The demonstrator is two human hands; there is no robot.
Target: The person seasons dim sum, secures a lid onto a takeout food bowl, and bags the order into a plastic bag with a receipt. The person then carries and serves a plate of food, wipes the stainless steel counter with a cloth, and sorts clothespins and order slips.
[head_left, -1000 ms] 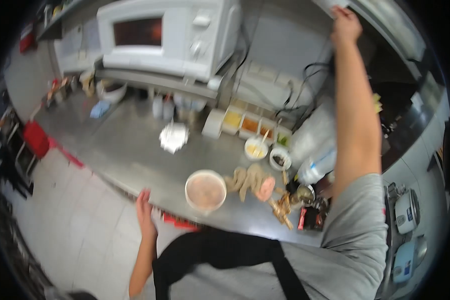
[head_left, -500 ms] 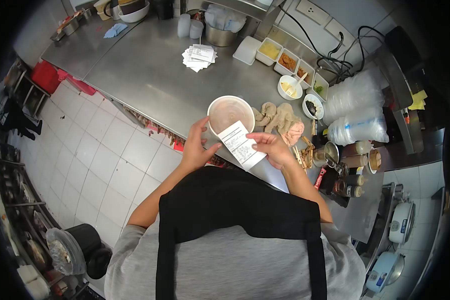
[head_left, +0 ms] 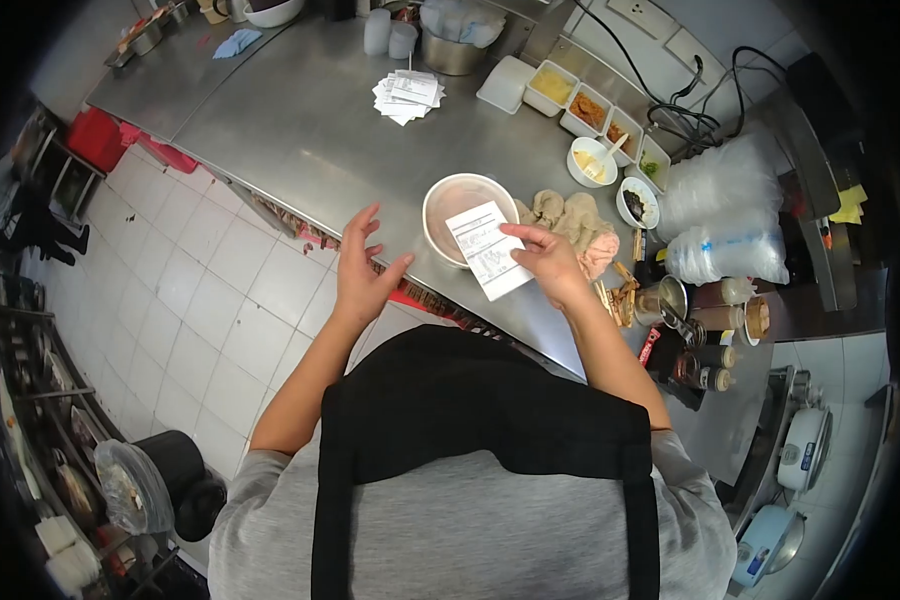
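White-tiled floor [head_left: 198, 285], steel counter [head_left: 300, 140], apparently pale wall [head_left: 50, 55].

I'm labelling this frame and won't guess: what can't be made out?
Head view:
Print on the white paper slip in the right hand: too small to read.
Part of the round white tub: hidden behind the slip.
Top of the leftmost white bowl: cut off by upper edge.

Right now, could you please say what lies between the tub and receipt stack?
In the head view, only bare counter separates tub and receipt stack.
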